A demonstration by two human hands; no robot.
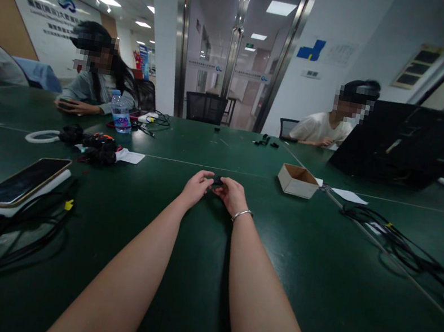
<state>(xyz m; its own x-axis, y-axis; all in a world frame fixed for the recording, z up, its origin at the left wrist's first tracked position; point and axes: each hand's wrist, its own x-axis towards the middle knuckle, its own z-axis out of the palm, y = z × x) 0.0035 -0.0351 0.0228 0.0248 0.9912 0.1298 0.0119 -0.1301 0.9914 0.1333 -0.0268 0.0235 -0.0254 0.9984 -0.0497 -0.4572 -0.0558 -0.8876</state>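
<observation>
Both my hands meet over the green table (202, 277), in the middle of the view. Between their fingertips is a small black piece (217, 182), too small and too covered by fingers to name its kind. My left hand (196, 187) pinches it from the left with thumb and fingers. From the other side my right hand (232, 193) grips it, with a silver bracelet (242, 214) around that wrist. Nearest to the right hand stands an open cardboard box (297, 181); how much is inside cannot be seen.
On the left lie a phone (21, 182), black cables (22, 228) and a dark tangle of gear (96, 147); a water bottle (121, 113) stands behind. Small black parts (267, 141) lie at the far side. More cables (401, 243) and a large black panel (410, 145) are right. Several people sit around.
</observation>
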